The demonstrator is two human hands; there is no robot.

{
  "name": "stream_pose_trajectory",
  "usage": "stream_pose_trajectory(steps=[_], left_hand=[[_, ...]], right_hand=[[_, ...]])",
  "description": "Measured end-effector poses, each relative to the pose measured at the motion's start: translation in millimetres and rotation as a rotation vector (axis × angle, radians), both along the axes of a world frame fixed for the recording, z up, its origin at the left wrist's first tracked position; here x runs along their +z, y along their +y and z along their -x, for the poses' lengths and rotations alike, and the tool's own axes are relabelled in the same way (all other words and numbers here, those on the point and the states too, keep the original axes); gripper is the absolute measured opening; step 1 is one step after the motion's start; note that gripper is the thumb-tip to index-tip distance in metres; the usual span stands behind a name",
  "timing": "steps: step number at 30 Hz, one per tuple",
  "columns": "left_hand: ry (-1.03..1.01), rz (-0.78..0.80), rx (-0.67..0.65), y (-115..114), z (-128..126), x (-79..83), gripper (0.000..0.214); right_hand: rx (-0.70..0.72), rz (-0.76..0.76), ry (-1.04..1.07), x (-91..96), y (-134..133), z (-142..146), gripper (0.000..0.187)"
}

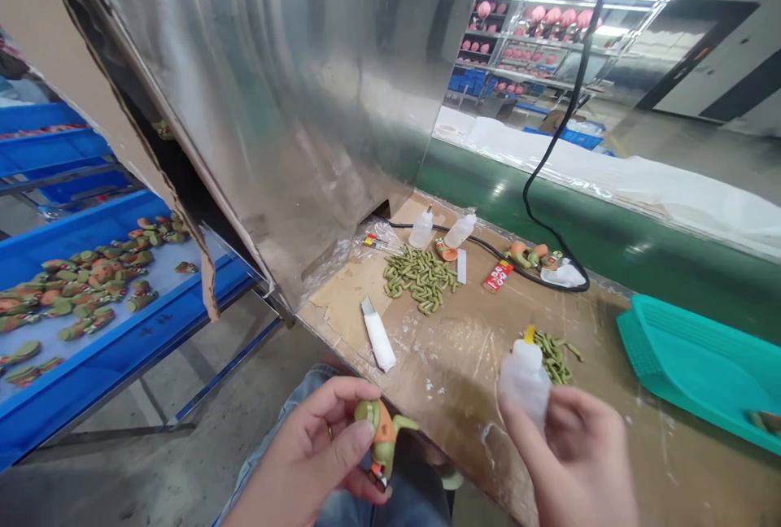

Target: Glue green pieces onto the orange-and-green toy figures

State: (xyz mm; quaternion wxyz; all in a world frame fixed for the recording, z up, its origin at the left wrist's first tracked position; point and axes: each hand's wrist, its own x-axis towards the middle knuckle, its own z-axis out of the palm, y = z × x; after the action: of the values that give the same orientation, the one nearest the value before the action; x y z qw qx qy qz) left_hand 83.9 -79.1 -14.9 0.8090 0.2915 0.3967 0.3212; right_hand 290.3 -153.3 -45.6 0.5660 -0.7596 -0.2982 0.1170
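My left fingers are clenched on the light, rigid-looking toy figure, gripped by its orange middle, while my right fingers wrap the soft squeeze bottle around its body.

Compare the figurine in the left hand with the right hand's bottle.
The figurine is opaque green and orange, the squeeze bottle translucent white with a yellow tip. The figurine has a lumpy, limbed shape, the bottle a smooth, rounded one. Both are held up in the air.

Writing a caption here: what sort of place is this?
Probably a toy or figurine workshop: a blue rack of painted green-and-orange parts, squeeze bottles on the workbench, and shelves of pink pieces behind.
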Motion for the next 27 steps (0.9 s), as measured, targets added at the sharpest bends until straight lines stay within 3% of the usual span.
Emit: stream_pose_trajectory(steps=[2, 5, 8, 9, 11, 13, 14, 19, 23, 27], left_hand=[[0.003, 0.005, 0.012, 3, 2, -1.6, 0.032], [0.037, 0.007, 0.043, 10, 8, -3.3, 0.032], [0.065, -0.005, 0.084, 18, 13, -3.7, 0.031], [0.067, -0.007, 0.092, 20, 14, -3.4, 0.030], [0.061, -0.009, 0.093, 23, 14, -2.5, 0.028], [0.049, -0.011, 0.081, 24, 13, -1.2, 0.027], [0.047, -0.011, 0.077, 24, 13, -0.6, 0.028], [0.042, -0.006, 0.096, 24, 19, -1.1, 0.030], [0.018, 0.001, 0.107, 25, 23, -3.7, 0.026], [-0.021, -0.002, 0.076, 24, 21, -5.4, 0.022]], right_hand=[[-0.050, 0.038, 0.100, -15.1, 20, -20, 0.058], [-0.147, 0.080, 0.060, -21.5, 28, -29, 0.068], [-0.338, 0.168, -0.320, -12.7, 25, -12, 0.056], [-0.287, 0.178, -0.505, -9.9, 27, -5, 0.042], [-0.016, 0.166, -0.797, -8.8, 42, 5, 0.019], [0.245, 0.171, -0.884, -14.1, 67, 7, 0.017], [0.301, 0.203, -0.892, -17.8, 81, 5, 0.020], [0.414, 0.415, -0.896, -23.8, 122, -17, 0.013], [0.505, 0.491, -0.863, -16.6, 121, -25, 0.009], [0.541, 0.460, -0.844, -18.4, 112, -20, 0.011]])
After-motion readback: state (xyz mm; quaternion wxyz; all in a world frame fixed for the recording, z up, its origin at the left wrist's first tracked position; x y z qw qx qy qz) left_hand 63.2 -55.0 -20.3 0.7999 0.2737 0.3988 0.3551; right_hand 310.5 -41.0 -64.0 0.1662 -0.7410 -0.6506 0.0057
